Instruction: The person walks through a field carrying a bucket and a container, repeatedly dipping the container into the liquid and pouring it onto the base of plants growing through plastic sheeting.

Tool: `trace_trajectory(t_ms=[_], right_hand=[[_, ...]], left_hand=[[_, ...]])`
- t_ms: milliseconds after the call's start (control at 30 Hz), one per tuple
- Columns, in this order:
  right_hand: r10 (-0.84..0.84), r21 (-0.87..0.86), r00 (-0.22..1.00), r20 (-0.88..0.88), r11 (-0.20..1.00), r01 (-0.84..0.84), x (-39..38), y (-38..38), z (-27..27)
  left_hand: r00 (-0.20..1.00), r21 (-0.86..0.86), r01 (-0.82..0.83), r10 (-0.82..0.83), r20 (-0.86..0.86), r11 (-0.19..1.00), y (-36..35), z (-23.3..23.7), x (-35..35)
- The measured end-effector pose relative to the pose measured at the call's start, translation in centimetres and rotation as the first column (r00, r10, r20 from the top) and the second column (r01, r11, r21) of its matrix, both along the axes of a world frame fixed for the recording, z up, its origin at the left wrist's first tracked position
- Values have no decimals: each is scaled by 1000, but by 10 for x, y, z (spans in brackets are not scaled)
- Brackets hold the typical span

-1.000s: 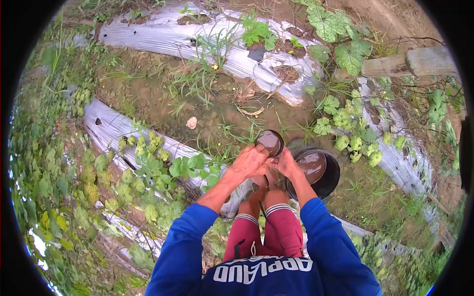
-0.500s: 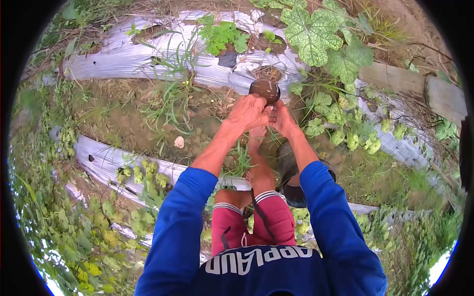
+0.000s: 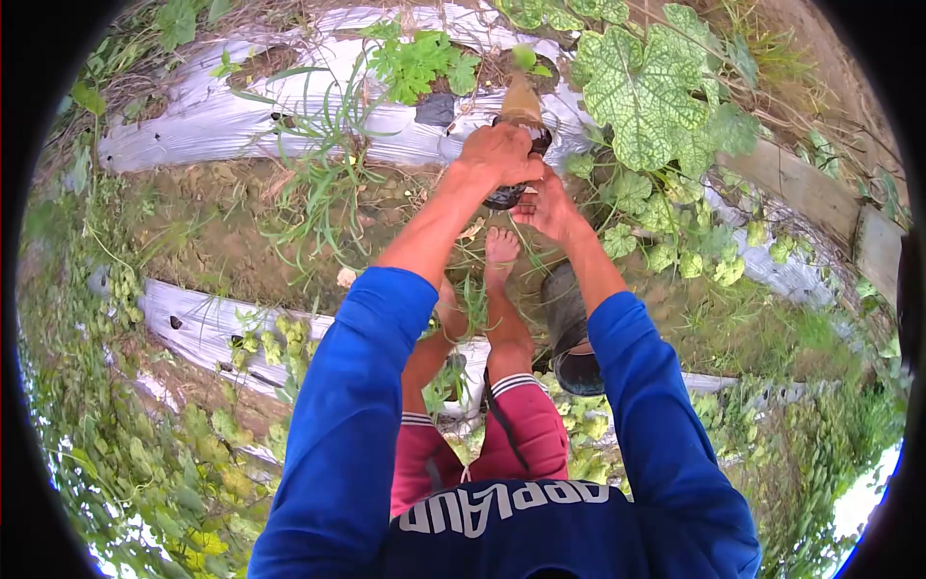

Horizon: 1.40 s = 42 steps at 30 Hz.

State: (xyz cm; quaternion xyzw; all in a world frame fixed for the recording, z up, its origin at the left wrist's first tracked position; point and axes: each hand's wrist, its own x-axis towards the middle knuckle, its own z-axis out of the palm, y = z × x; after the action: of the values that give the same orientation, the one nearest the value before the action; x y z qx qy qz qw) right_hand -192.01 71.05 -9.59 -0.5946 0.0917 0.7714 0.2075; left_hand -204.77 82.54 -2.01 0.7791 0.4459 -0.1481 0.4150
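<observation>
My left hand (image 3: 500, 154) is wrapped round a dark, round cup (image 3: 536, 135), tipped away from me over the silvery plastic sheet (image 3: 381, 135). Brown liquid (image 3: 522, 98) streams from its far edge into the planting hole, beside a small green seedling (image 3: 524, 56). Against the near right side of the cup, my right hand (image 3: 548, 205) has its fingers curled at the underside; the grip is partly hidden.
A dark bucket (image 3: 569, 314) is by my legs, near my bare foot (image 3: 501, 247). Large veined leaves (image 3: 641, 96) and a wooden plank (image 3: 791, 179) lie to the right. Grass (image 3: 333, 193) grows left of my hands. Another plastic-covered row (image 3: 207, 323) is nearer me.
The cup has tilted away from me and brown liquid now pours out of it. Both hands have shifted slightly, the left one further over the cup. My legs show more in view.
</observation>
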Motion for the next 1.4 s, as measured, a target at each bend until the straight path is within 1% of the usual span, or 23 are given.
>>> trace_trajectory(t_ms=[100, 167, 200, 233, 267, 333, 400, 467, 533, 600, 667, 733, 767, 800, 900, 1000, 1167, 1200, 1233, 1267, 1333, 1367, 1400], right_hand=[[-41, 22, 999, 12, 999, 41, -10, -2, 4], [-82, 68, 996, 38, 995, 80, -20, 0, 8], [-116, 109, 992, 57, 988, 109, -28, -3, 10], [-185, 163, 982, 29, 970, 178, -36, -6, 10], [-199, 173, 979, 35, 966, 191, -43, -2, 6], [-283, 260, 958, -49, 922, 286, -62, -17, -6], [-293, 299, 955, -52, 907, 295, -83, -25, -13], [-335, 261, 936, -107, 899, 352, -109, -30, -16], [-311, 232, 946, -88, 917, 323, -130, -25, -14], [-178, 74, 984, -32, 981, 180, -146, -20, -13], [-142, 62, 990, -11, 988, 142, -165, -10, -19], [-77, 3, 996, -43, 997, 78, -178, 2, -23], [-61, 6, 998, -19, 998, 61, -184, 9, -23], [-55, 4, 998, -18, 998, 55, -189, 13, -27], [-58, -41, 998, -10, 998, 58, -199, 27, -43], [-56, -21, 998, 7, 998, 57, -206, 33, -52], [-92, 16, 996, 9, 996, 92, -219, 37, -44], [-123, 33, 992, 6, 992, 122, -223, 35, -42], [-207, -7, 977, -45, 978, 207, -227, 33, -40], [-189, 3, 981, -51, 982, 189, -231, 30, -36], [-340, 65, 936, -90, 936, 346, -247, 26, -27], [-341, 66, 931, -126, 934, 351, -250, 19, -38], [-320, 76, 937, -139, 940, 333, -261, 23, -30]], left_hand=[[1000, -50, -5, 6, 21, 999, -4, 14, -17], [990, 48, -36, 29, 137, 998, -16, 19, -34], [990, 42, -28, 22, 139, 999, -28, 18, -44], [972, 126, -84, 54, 227, 988, -39, 17, -54], [944, 212, -143, 69, 322, 967, -44, 13, -63], [941, 219, -139, 60, 333, 966, -58, 19, -85], [933, 242, -123, 30, 358, 962, -61, 17, -106], [931, 212, -143, 59, 359, 967, -59, 12, -126], [929, 180, -167, 94, 357, 969, -55, 7, -146], [954, 38, -117, 102, 283, 992, -41, -5, -161], [952, 20, -132, 121, 283, 991, -26, -18, -174], [976, -11, -72, 73, 206, 997, -9, -29, -181], [985, -29, -50, 54, 163, 998, 1, -37, -183], [985, -31, -57, 61, 163, 998, 9, -41, -184], [999, -82, -5, 8, 46, 997, 34, -52, -185], [999, -71, -15, 17, 32, 997, 44, -62, -190], [997, -44, -4, 8, 83, 999, 37, -45, -218], [990, -24, -34, 37, 135, 999, 28, -45, -227], [981, -3, -67, 66, 184, 998, 20, -42, -238], [980, 7, -84, 81, 182, 996, 10, -38, -248], [924, 129, -199, 142, 355, 972, -10, -24, -273], [924, 143, -216, 155, 348, 966, -20, -17, -287], [914, 156, -244, 173, 367, 957, -29, -8, -301]])
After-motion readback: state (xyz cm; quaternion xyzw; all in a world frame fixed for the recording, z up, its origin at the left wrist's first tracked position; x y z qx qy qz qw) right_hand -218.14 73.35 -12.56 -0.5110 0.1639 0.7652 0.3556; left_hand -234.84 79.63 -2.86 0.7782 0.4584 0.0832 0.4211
